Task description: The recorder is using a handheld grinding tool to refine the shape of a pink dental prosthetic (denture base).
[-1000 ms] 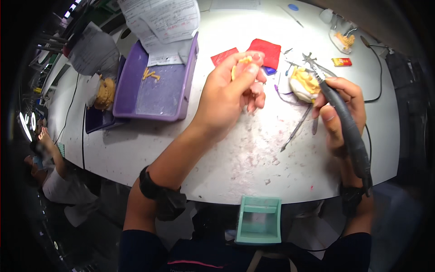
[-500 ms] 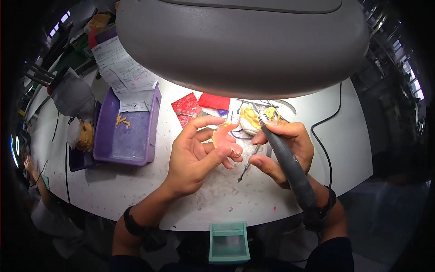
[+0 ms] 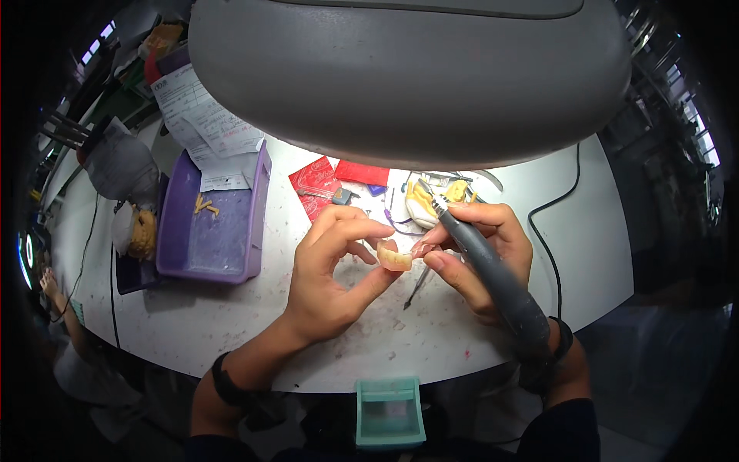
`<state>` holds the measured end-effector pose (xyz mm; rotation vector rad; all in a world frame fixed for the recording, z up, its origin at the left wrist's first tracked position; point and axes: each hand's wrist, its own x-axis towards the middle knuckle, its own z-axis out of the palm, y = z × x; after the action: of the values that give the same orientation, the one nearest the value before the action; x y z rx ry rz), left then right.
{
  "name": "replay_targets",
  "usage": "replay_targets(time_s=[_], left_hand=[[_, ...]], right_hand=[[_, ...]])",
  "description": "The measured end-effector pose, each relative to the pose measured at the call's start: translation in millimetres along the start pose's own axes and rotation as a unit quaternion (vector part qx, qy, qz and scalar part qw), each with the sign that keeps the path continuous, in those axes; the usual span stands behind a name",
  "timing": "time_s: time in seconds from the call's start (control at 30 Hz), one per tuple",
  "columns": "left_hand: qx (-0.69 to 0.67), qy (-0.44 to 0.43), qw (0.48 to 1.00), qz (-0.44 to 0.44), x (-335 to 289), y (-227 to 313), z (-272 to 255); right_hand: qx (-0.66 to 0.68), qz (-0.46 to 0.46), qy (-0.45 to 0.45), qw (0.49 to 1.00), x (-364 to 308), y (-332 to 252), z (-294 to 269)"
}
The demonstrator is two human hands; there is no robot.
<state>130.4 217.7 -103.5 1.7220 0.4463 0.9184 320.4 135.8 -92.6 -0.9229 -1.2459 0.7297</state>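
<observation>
Between the thumb and forefinger of my left hand (image 3: 325, 289) is a denture (image 3: 393, 259), its pale tooth side toward me and its pink base partly hidden. My right hand (image 3: 512, 250) grips a dark grey rotary handpiece (image 3: 493, 266), which slants across the palm with its tip up and to the left. The thumb and a finger of that hand also touch the denture's right end. Just behind the handpiece tip sits a yellow-and-white dental model (image 3: 420, 209). Below it, a thin metal hand tool (image 3: 416, 290) lies on the table near the right fingers.
A purple bin (image 3: 258, 223) with papers (image 3: 212, 127) and small yellow pieces stands at left, beside another plaster model (image 3: 142, 232). Red packets (image 3: 314, 185) lie behind my hands. A large grey lamp hood (image 3: 408, 85) hangs overhead. A black cord (image 3: 556, 254) runs at right; a green drawer (image 3: 389, 416) juts out at the front edge.
The denture has been turned so its teeth now face me. My right fingers have moved left and now touch it; the handpiece tip has shifted slightly left.
</observation>
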Motion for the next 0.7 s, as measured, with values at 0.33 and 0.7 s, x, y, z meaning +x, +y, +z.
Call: replay_targets(time_s=[0.33,0.7], left_hand=[[-0.027,-0.011,1.000,0.001,-1,3,0],[0.082,0.019,0.993,0.085,0,9,2]], right_hand=[[-0.061,0.003,-0.003,0.998,0,3,0],[0.000,0.004,-0.066,0.998,-2,0,10]])
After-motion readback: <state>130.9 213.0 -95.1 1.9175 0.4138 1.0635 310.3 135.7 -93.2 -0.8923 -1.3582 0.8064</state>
